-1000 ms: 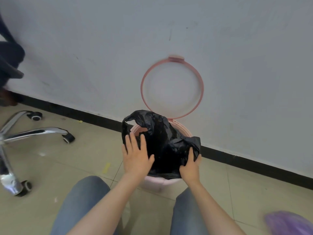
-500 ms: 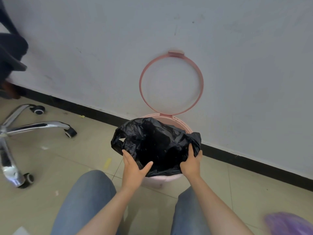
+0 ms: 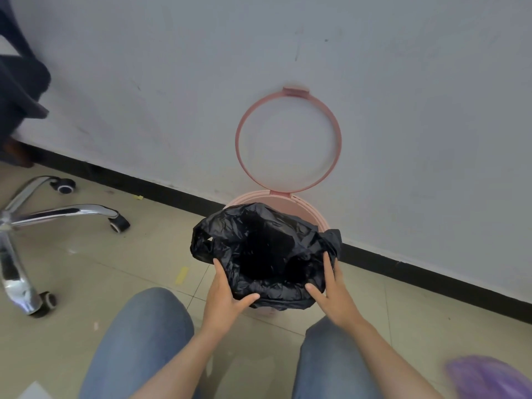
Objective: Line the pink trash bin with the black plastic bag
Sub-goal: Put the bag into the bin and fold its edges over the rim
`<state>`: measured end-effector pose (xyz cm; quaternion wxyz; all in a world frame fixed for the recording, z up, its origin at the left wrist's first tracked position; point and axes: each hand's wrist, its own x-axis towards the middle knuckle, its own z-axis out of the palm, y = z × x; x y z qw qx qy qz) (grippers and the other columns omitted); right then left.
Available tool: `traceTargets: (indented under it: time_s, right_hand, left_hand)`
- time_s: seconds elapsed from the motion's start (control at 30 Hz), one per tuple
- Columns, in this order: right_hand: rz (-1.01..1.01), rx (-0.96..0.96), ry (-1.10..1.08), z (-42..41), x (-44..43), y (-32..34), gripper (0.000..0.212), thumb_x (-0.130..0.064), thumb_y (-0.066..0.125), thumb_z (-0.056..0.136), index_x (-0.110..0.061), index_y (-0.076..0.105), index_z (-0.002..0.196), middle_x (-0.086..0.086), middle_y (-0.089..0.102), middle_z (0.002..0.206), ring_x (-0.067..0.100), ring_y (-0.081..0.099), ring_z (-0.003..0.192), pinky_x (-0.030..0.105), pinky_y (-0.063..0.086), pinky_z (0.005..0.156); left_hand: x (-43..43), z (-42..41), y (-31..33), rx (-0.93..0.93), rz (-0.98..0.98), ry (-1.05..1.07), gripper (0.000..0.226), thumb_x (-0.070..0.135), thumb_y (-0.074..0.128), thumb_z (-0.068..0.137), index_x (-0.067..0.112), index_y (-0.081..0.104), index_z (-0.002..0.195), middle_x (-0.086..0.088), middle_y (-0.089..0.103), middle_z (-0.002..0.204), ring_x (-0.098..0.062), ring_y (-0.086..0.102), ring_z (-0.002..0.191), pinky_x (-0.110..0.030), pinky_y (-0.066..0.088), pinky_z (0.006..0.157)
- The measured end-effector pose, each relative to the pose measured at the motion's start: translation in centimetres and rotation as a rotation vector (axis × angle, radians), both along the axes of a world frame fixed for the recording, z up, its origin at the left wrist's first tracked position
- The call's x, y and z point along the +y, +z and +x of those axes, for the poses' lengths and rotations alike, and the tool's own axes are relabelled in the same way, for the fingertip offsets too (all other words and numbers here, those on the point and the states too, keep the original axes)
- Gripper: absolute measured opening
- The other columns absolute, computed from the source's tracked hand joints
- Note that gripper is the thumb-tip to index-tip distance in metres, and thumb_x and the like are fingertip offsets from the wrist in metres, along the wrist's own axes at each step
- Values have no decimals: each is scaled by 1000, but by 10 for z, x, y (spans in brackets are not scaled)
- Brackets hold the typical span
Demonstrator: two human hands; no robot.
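Observation:
The pink trash bin (image 3: pixel 311 210) stands on the floor against the wall, its pink ring lid (image 3: pixel 288 141) flipped up against the wall. The black plastic bag (image 3: pixel 267 254) sits in the bin with its mouth spread open; its near edge hangs over the bin's front rim, and the far pink rim shows bare. My left hand (image 3: pixel 227 295) grips the bag's near left edge, thumb over the plastic. My right hand (image 3: pixel 331 292) grips the near right edge. A bag handle loop sticks out on the left.
A chrome office chair base (image 3: pixel 43 217) with castors stands at the left. My knees in blue jeans (image 3: pixel 144 341) flank the bin. A purple object (image 3: pixel 489 378) lies at the bottom right. Dark cloth (image 3: pixel 20 82) hangs at the upper left. A black skirting runs along the wall.
The bag has gone from a bunched heap above the bin to a wide open mouth inside it. Both hands have slid down and closer, onto the bag's front edge.

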<state>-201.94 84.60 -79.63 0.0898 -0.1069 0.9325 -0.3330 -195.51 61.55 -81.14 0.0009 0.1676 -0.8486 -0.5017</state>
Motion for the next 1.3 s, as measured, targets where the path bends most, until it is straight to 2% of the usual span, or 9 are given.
traceTargets:
  time_s: [0.17,0.3,0.47,0.57,0.67,0.97,1.07,1.13,1.3]
  right_hand:
    - [328,225,-1,4,19,10,64,-47,39,93,-15,19,144,17,32,148,29,37,133,39,38,105]
    - [371,532,-33,-3,-5,43,66,-46,18,96,-2,67,100,26,65,108,41,64,97,46,54,80]
    - [555,617,367,6,-19,31,38,-46,54,76,-15,72,89,8,73,96,26,69,92,35,55,78]
    - [592,585,469,9,-22,21,38,-53,78,58,-28,73,86,-10,70,75,10,67,71,20,54,68]
    - [617,621,487,3,-27,20,44,-55,83,47,-27,73,80,-11,67,68,10,65,63,15,52,61]
    - [649,661,315,-5,-17,14,45,-10,89,33,-19,72,73,2,70,73,23,62,78,22,53,58]
    - [691,612,328,-4,-16,17,48,-16,91,31,-21,71,75,2,72,78,22,70,76,24,55,62]
    - [708,573,388,-3,-7,17,60,-36,91,33,-22,72,88,5,73,92,24,70,88,30,57,69]
    - [617,561,305,-4,14,30,58,-59,27,90,-16,60,112,17,66,114,33,57,110,47,54,83]
  left_hand:
    - [-3,1,2,16,-112,-10,121,38,75,71,17,-21,141,-11,22,150,-23,21,138,-37,26,112]
    - [1,-4,9,29,-207,-17,121,35,75,71,18,-24,140,-11,27,147,-25,25,135,-38,30,111]
    - [6,0,16,-81,-627,-9,117,54,68,70,21,-22,138,-25,16,151,-39,20,138,-47,29,110]
    - [8,0,15,63,-848,-105,97,44,88,42,17,52,128,-33,51,129,-47,50,119,-56,48,87]
    - [2,-4,14,159,-1044,-246,65,38,91,35,16,73,93,-17,69,112,-34,63,108,-50,53,81]
    - [-9,-10,11,151,-1064,-273,57,14,94,24,12,70,76,-18,72,101,-41,64,101,-45,56,77]
    - [-7,-8,11,36,-989,-273,69,11,90,40,13,67,105,-25,60,123,-52,53,113,-51,53,83]
    - [-9,-3,9,-17,-909,-251,81,19,74,71,20,32,140,-27,25,149,-53,25,133,-54,35,105]
    - [-20,5,27,147,-958,-213,84,22,77,44,9,51,123,-26,57,125,-44,58,111,-52,52,80]
